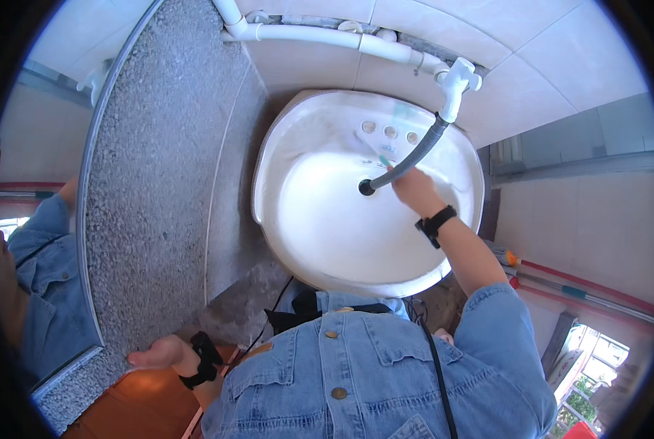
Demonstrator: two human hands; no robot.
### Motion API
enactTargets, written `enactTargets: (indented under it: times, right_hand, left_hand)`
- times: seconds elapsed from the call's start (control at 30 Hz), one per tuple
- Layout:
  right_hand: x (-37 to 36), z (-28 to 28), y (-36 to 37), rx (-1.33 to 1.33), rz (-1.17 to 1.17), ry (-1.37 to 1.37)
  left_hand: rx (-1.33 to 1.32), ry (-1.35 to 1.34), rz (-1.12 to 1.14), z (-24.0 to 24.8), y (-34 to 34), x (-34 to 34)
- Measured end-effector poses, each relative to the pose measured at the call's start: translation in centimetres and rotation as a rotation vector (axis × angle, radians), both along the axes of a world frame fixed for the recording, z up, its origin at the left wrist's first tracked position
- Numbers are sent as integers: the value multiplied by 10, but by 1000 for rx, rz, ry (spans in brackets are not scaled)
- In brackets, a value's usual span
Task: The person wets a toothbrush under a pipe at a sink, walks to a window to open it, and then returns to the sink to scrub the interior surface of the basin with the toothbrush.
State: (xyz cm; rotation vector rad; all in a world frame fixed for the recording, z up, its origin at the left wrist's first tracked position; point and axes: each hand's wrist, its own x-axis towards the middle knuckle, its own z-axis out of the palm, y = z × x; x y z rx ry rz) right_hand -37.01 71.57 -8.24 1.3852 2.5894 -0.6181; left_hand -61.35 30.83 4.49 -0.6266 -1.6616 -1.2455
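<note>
A white washbasin (327,241) with a round dark drain (366,188) stands before me. Inside it my right hand (415,189) is closed around a thin white-and-green stick (384,159), blurred at its far end; it looks like a small brush, but its tip is unclear. That end lies near the basin's back wall, below three round holes (390,132). A grey corrugated hose (423,146) passes in front of the fingers and down into the drain. Low on the left, my left hand (155,354) rests open against the speckled grey surface's lower edge, apparently holding nothing.
White pipes (312,34) run along the tiled wall behind the basin to a white pipe fitting (458,84) above the hose. The speckled grey slab (151,183) borders the left, with a mirror (49,271) on it. Red and silver poles (583,293) are at right.
</note>
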Motion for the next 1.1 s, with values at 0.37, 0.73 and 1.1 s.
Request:
enactTargets:
  times: [0.37, 0.73, 1.1]
  right_hand:
    - [0, -4, 30, 29, -15, -18]
    - [20, -5, 38, 48, -114, -88]
    - [36, -10, 14, 101, -38, -77]
  left_hand:
    - [83, -38, -42, -11, -12, -6]
    - [97, -56, -64, -13, -13, -5]
    - [150, -99, -41, -10, -2, 0]
